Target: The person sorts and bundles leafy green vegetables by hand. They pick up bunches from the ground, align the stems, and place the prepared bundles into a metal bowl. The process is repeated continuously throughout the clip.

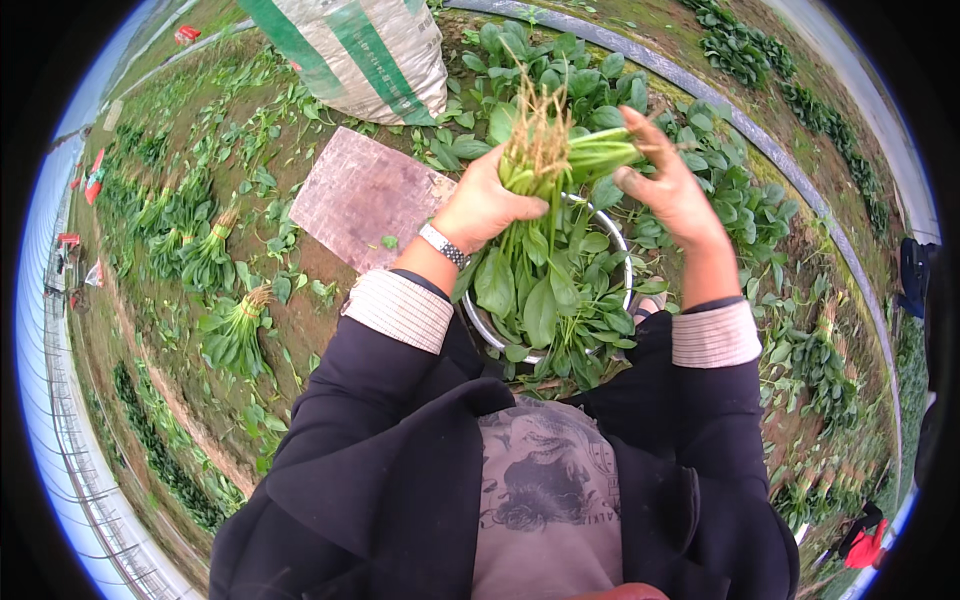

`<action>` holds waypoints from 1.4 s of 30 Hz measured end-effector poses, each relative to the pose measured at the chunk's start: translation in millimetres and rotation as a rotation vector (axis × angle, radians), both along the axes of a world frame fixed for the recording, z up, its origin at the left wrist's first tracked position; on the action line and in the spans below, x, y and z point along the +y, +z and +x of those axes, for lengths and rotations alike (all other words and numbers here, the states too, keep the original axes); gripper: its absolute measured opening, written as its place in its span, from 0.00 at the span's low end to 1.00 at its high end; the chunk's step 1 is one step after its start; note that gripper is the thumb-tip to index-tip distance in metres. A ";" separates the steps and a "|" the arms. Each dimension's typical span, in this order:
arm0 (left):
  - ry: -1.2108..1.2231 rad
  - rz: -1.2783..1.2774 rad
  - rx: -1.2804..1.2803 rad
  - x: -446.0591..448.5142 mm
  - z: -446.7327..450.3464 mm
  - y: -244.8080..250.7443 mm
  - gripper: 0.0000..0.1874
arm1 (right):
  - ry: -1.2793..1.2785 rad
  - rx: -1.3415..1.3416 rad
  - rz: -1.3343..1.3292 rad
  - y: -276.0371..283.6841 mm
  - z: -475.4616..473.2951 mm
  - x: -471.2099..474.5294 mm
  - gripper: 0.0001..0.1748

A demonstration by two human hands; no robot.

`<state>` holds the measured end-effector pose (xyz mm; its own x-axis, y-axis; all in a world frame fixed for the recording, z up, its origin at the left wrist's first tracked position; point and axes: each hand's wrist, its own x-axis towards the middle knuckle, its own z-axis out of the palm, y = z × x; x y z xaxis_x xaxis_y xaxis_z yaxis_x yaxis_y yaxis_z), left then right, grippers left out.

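Observation:
My left hand (495, 199), wearing a metal-banded watch (444, 246) at the wrist, grips a bunch of spinach (534, 172). Its pale, stringy roots point up and the leaves hang down. A smaller bundle of spinach stems (602, 152) lies sideways across the right of that bunch. My right hand (667, 176) has its thumb and forefinger spread on either side of this bundle's root end; blur hides whether they press on it. Below both hands is a round metal basin (628, 259) full of loose spinach leaves (592, 300).
A brownish board (360, 199) lies on the soil left of the basin. Beyond it stands a white and green woven sack (375, 60). Tied spinach bunches (238, 330) rest at left. Growing spinach (720, 172) and a grey hose (795, 180) curve along the right.

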<state>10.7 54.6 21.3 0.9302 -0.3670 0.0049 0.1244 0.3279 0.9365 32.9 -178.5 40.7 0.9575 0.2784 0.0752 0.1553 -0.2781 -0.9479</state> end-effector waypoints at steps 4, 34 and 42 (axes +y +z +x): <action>-0.090 -0.022 0.073 -11.3 -5.1 -0.9 0.34 | -0.059 -0.089 0.463 -15.5 12.2 43.7 0.14; 0.243 -0.274 0.256 -25.9 12.8 -25.6 0.22 | 0.106 0.060 0.479 -41.2 26.0 92.0 0.29; 0.300 -0.265 0.118 -6.9 23.2 -8.7 0.18 | -0.256 -0.144 0.272 3.4 18.3 47.8 0.11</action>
